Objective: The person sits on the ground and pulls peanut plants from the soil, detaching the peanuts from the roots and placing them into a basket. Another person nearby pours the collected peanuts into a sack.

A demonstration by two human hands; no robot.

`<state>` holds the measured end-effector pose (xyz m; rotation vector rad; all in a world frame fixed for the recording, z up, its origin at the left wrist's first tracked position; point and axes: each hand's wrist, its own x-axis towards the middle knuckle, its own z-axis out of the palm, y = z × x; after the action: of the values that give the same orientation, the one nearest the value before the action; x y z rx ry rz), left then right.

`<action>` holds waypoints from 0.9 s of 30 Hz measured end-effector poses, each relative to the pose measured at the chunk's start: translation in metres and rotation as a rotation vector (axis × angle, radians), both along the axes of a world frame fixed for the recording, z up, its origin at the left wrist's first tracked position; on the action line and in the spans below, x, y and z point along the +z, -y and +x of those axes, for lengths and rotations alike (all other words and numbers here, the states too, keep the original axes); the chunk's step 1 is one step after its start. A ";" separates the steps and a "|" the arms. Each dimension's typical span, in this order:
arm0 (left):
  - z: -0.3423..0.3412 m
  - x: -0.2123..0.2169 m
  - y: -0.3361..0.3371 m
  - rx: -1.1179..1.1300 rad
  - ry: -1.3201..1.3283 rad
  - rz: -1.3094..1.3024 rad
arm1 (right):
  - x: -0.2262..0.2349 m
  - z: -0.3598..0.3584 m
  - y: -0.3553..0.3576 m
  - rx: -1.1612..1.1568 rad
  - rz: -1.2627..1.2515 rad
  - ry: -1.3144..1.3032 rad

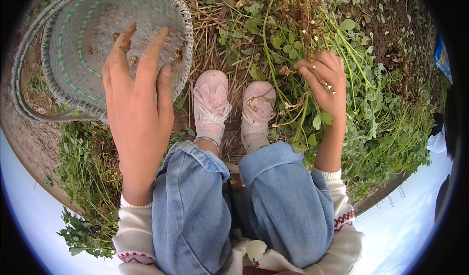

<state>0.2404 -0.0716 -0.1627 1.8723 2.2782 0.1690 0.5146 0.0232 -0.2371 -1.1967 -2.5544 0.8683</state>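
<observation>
My left hand (pixel 139 96) hovers over the woven basket (pixel 73 99), its fingers spread and nothing held in them. A few small brown peanuts (pixel 133 60) lie on the basket's floor near those fingers. On the other side, my right hand (pixel 323 82) is closed around the roots and stems of a peanut plant (pixel 309 11), with thin pale strands and small pods hanging about the fingers. Green leafy stems of the plant (pixel 293 48) spread around that hand; where its fingertips close is partly hidden.
The basket's looped handle (pixel 17 74) sticks out to the left. Dry straw (pixel 205 21) covers ground ahead of my pink shoes (pixel 210 92). Heaped green plants (pixel 381 123) lie to the right, more foliage (pixel 90 162) to the left. A blue packet (pixel 442 57) is at the far right.
</observation>
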 end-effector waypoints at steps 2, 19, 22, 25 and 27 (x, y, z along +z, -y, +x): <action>0.022 0.005 -0.018 0.037 0.578 -0.017 | 0.004 -0.002 0.000 0.007 -0.014 -0.044; 0.096 -0.128 -0.097 0.015 1.360 0.089 | 0.035 0.008 0.011 0.033 -0.119 -0.228; 0.093 -0.157 -0.101 -0.153 1.091 0.394 | 0.032 0.006 0.010 0.057 -0.098 -0.239; 0.091 -0.128 -0.103 0.013 1.231 0.064 | 0.026 0.012 0.011 0.048 -0.084 -0.204; 0.072 -0.137 -0.099 -0.093 1.266 -0.036 | 0.027 0.010 0.011 0.051 -0.099 -0.193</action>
<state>0.3127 0.0274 -0.2998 1.2016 1.2733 0.9551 0.5245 0.0125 -0.2100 -1.0218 -2.4225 1.0765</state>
